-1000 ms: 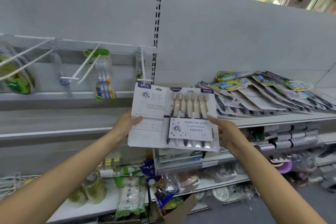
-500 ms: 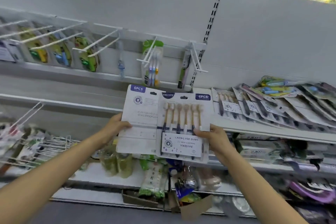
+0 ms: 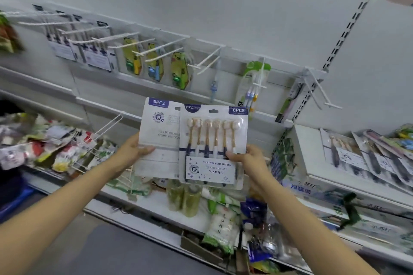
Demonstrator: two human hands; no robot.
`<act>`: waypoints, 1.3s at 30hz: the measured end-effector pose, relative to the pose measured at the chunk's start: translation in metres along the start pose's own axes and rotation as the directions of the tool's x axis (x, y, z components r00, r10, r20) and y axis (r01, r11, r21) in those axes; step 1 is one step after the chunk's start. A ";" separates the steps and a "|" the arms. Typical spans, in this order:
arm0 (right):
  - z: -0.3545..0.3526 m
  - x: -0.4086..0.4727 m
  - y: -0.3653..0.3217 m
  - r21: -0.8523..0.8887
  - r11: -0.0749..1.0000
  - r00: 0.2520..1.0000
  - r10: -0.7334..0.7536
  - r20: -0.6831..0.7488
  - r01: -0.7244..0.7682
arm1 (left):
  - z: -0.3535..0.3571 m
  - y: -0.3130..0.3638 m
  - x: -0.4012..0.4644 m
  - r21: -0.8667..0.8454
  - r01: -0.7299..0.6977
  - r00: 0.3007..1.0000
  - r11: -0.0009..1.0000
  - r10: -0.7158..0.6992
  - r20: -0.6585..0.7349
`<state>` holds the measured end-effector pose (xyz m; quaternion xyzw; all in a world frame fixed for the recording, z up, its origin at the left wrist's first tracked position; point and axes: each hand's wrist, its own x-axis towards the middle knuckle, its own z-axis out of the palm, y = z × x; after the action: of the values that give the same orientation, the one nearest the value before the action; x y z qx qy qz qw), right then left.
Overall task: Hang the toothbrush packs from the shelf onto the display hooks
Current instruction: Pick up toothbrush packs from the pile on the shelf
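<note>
Head view showed two flat white card toothbrush packs held up side by side in front of the grey shelving, below the row of white wire display hooks (image 3: 207, 62). Left hand (image 3: 131, 152) pinched the back-facing white pack marked 6PCS (image 3: 159, 138) at its left edge, thumb laid across the card, the other fingers hidden behind it. Right hand (image 3: 250, 159) gripped the front-facing blister pack of six gold-handled toothbrushes (image 3: 212, 143), thumb on the clear plastic, the rest of the fingers out of sight behind. That pack overlapped and covered the right part of the other pack's print. Several hooks to the left carried green and yellow carded brushes (image 3: 178, 70), blurred; small print there was unreadable. On the white shelf (image 3: 312, 174) at right, more toothbrush packs (image 3: 362, 158) lay overlapping, cut off by the frame edge. Lower shelves held packaged goods too smeared to identify.
</note>
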<state>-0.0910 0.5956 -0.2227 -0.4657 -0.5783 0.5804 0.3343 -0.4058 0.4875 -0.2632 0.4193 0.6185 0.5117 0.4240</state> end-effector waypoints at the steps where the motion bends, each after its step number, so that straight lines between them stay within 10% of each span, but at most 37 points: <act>1: 0.014 0.002 -0.004 0.008 1.000 1.000 -0.005 0.006 0.005 | -0.014 -0.002 0.001 -0.006 0.001 1.000 1.000 -0.001 -0.012; 19: 0.302 0.043 -0.041 0.117 0.983 0.989 -0.143 0.029 0.139 | -0.293 -0.020 0.047 -0.064 -0.010 0.994 0.998 0.003 -0.106; 39: 0.477 0.156 -0.072 0.135 0.977 0.961 -0.188 0.201 0.163 | -0.434 -0.063 0.116 0.001 0.023 0.983 1.000 -0.022 -0.180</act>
<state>-0.5974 0.5759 -0.2249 -0.3275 -0.6148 0.6277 0.3475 -0.8585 0.4702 -0.2857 0.3650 0.6598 0.5417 0.3716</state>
